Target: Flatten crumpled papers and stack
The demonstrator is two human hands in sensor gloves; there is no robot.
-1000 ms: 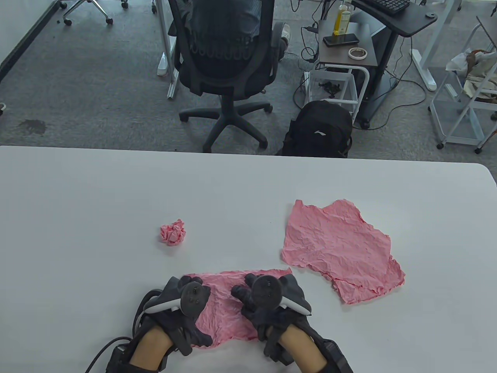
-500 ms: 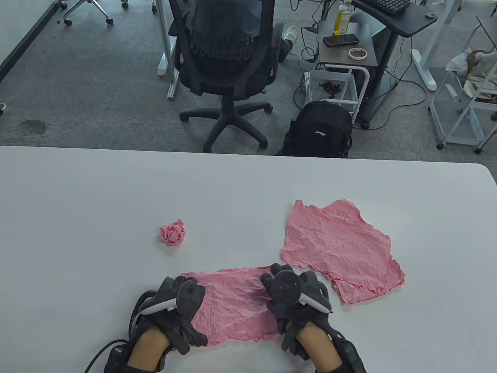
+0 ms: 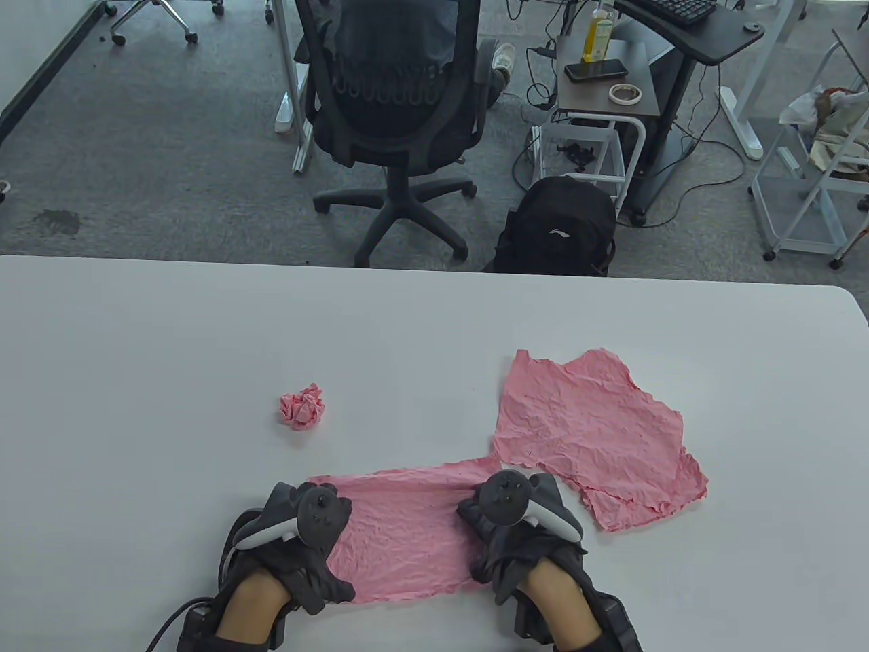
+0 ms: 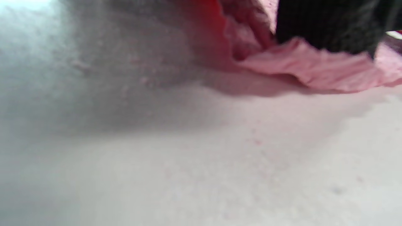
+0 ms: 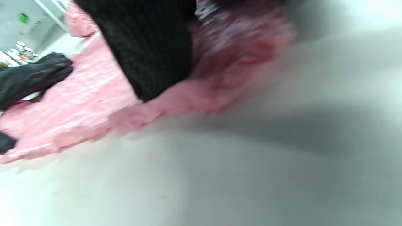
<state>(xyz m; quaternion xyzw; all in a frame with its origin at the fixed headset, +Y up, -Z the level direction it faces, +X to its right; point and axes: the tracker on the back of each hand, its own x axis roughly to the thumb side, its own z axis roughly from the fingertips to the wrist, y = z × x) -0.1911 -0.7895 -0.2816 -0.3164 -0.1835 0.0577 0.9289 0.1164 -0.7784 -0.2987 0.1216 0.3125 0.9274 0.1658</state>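
- My left hand (image 3: 299, 543) and right hand (image 3: 523, 536) press flat, fingers spread, on opposite ends of the pink paper sheet (image 3: 404, 536), just left of the flattened stack (image 3: 590, 435).
- Pulling harder could tear it.
- The crumpled ball (image 3: 303, 406) waits beyond.

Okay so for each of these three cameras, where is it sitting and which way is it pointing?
Table view: above, looking down the white table towards the office; both gloved hands, left hand, right hand, press the pink crinkled paper sheet.
Left wrist view: just above the tabletop, facing the sheet's edge; one finger shows.
Right wrist view: equally low, tilted; a finger on the sheet.
All three share that sheet.
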